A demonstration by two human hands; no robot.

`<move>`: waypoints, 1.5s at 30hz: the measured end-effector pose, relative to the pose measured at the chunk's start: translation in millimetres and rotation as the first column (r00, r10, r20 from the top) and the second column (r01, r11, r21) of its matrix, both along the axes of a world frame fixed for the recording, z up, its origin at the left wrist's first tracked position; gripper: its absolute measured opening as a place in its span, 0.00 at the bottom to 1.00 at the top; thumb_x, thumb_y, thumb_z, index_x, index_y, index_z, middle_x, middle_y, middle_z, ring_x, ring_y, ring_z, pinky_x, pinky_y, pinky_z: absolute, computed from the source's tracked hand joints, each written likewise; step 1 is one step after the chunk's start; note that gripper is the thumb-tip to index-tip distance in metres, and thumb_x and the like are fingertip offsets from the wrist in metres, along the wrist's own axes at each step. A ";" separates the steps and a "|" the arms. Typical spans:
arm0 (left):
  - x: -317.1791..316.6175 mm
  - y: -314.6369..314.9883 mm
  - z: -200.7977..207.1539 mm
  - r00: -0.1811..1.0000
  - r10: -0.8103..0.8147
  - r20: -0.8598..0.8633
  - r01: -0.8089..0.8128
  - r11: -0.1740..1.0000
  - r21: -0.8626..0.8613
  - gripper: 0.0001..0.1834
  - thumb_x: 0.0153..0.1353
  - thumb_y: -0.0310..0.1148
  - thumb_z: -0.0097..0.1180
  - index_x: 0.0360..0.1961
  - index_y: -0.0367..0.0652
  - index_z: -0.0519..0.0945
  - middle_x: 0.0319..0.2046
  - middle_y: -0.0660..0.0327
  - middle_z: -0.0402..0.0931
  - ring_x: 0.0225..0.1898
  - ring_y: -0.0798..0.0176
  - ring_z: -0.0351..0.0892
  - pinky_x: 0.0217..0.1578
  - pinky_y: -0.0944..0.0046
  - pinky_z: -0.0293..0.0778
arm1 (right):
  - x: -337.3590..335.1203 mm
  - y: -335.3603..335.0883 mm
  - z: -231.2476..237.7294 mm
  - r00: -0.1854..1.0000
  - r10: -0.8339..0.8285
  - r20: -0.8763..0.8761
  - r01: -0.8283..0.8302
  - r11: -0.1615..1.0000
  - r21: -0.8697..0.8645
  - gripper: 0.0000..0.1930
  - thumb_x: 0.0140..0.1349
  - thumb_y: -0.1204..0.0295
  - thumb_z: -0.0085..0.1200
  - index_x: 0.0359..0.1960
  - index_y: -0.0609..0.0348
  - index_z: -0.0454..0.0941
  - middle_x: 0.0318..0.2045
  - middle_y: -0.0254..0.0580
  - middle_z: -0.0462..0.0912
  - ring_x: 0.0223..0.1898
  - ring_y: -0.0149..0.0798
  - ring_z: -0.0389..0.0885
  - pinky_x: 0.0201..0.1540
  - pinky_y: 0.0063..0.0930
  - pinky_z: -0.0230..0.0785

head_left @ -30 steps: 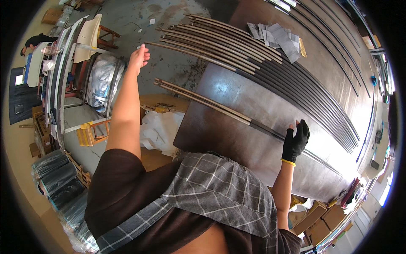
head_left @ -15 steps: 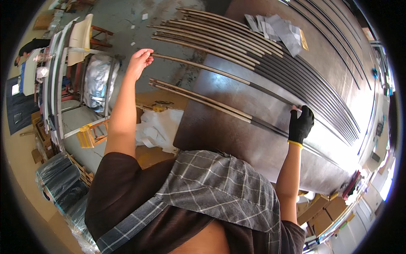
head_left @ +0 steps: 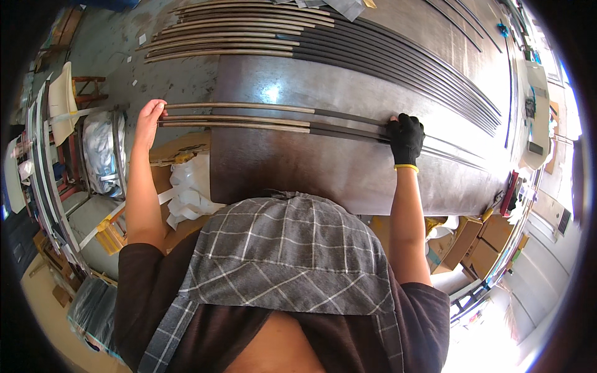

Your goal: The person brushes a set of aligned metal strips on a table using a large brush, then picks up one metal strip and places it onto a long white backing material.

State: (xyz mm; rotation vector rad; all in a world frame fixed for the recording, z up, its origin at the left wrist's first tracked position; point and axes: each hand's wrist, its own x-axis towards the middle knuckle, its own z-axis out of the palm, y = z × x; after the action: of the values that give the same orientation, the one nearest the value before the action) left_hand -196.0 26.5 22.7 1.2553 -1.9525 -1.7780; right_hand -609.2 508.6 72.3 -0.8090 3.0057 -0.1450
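A long thin rod, tan on its left part and black on its right, spans between my hands. My bare left hand pinches its tan end, out past the table's left edge. My right hand, in a black glove with a yellow cuff and bare fingertips, is closed round the black part. Just nearer to me lie two similar rods, side by side and almost parallel to the held one; their left ends come close to my left hand. Glare washes out the right ends.
A dark metal table lies before me. Several more two-tone rods form a row across its far side, with flat grey pieces beyond. Crumpled white sheets and a plastic-wrapped bundle stand left, cardboard boxes right.
Both hands have brought the held rod away from the far row, toward me and alongside the two nearer rods. My view has turned and shifted too.
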 end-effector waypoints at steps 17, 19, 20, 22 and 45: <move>9.0 0.4 6.9 0.995 0.087 0.046 -0.091 0.990 0.111 0.09 0.65 0.35 0.53 0.36 0.41 0.79 0.28 0.69 0.75 0.32 0.74 0.74 0.34 0.71 0.70 | 25.4 4.7 -15.1 0.983 -0.038 -0.179 0.013 0.990 -0.138 0.11 0.53 0.60 0.54 0.22 0.54 0.78 0.28 0.48 0.78 0.36 0.55 0.73 0.38 0.48 0.65; 5.2 5.1 12.9 0.994 0.088 0.066 -0.096 0.986 0.133 0.09 0.64 0.34 0.54 0.36 0.40 0.80 0.29 0.68 0.76 0.31 0.73 0.74 0.34 0.71 0.71 | 26.2 2.6 -13.0 0.982 -0.019 -0.188 -0.002 0.994 -0.110 0.11 0.52 0.61 0.54 0.21 0.54 0.78 0.26 0.48 0.78 0.35 0.55 0.73 0.38 0.48 0.64; 0.7 2.8 20.0 0.992 0.080 0.099 -0.094 0.986 0.140 0.09 0.63 0.34 0.54 0.37 0.40 0.80 0.30 0.67 0.77 0.31 0.72 0.75 0.34 0.70 0.71 | 26.8 5.3 -19.2 0.959 -0.002 -0.284 -0.038 0.990 -0.136 0.10 0.51 0.62 0.54 0.20 0.55 0.77 0.24 0.49 0.77 0.33 0.56 0.73 0.36 0.48 0.64; 1.1 -13.0 26.4 0.976 -0.034 0.216 0.001 0.988 0.154 0.12 0.62 0.38 0.55 0.40 0.42 0.81 0.34 0.67 0.80 0.35 0.72 0.77 0.36 0.71 0.72 | 22.0 11.8 -19.9 0.977 0.046 -0.207 -0.067 0.993 -0.094 0.12 0.53 0.61 0.54 0.21 0.55 0.78 0.24 0.50 0.77 0.33 0.55 0.74 0.36 0.48 0.65; -50.5 -56.9 -0.4 0.975 0.220 0.029 -0.221 0.966 0.131 0.15 0.66 0.47 0.51 0.30 0.46 0.73 0.21 0.72 0.66 0.24 0.76 0.66 0.29 0.74 0.67 | -13.3 -64.3 2.8 0.951 0.265 -0.157 -0.285 0.950 -0.123 0.19 0.51 0.63 0.62 0.44 0.53 0.77 0.44 0.43 0.79 0.49 0.52 0.72 0.53 0.44 0.63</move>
State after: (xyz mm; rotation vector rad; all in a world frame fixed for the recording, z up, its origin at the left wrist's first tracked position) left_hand -246.5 -30.4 22.4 1.4683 -1.6489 -1.8140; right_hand -622.5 444.3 75.1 -1.2955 2.9913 -0.3143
